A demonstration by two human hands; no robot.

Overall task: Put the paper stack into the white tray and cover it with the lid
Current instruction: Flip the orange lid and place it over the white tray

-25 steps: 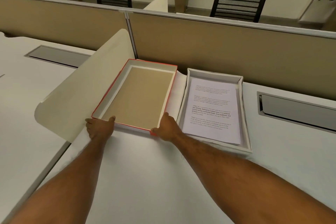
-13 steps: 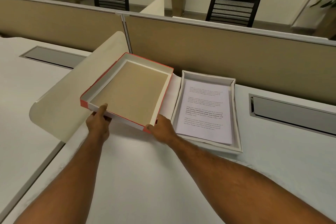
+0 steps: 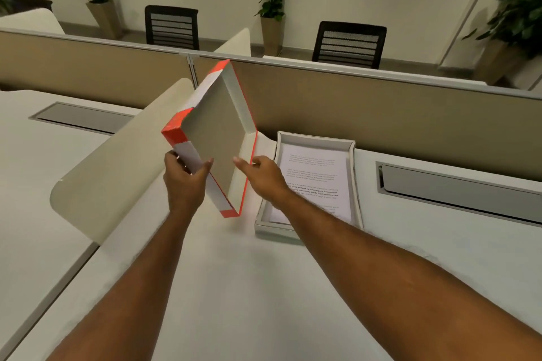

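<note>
We held one lid (image 3: 217, 141) between our two hands, clear of the desk (image 3: 234, 287) and steeply tilted, its hollow side facing right. Our left hand (image 3: 183, 184) gripped its near left edge. Our right hand (image 3: 265, 177) pinched its right wall, thumb inside. Just right of that hand, by the desk's far edge, sat one white tray (image 3: 278, 231) holding one paper stack (image 3: 313, 173).

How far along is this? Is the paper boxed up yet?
Done: the paper stack lies in the white tray. In hand: the left hand and right hand hold the lid tilted up in the air beside the tray. Left: turning it over and setting it onto the tray.
</note>
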